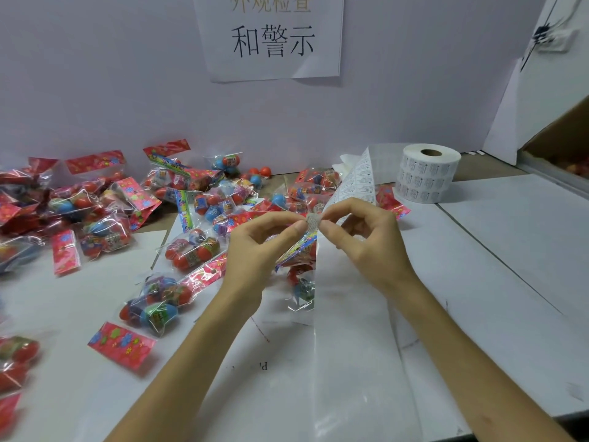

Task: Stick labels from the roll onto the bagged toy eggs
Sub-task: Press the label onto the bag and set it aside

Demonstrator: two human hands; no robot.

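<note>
At frame centre, left hand (255, 250) and right hand (360, 237) each keep a pinching grip on one label (313, 222), bag of eggs (301, 269) hanging just below; probably best pressed flat onto smooth film.

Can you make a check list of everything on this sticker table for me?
Surface: white table, thin lines across its right part.
Job's things: label roll upright at back right; label strip runs from it toward the hands; bagged eggs piled on the left; one bag hangs below the hands.
Clutter: loose eggs by the wall.
Hands: left hand and right hand both pinch one small label.
Cables: thin dark lines, upper right, too blurred to tell.
Surroundings: paper sign on wall; cardboard box at right.
</note>
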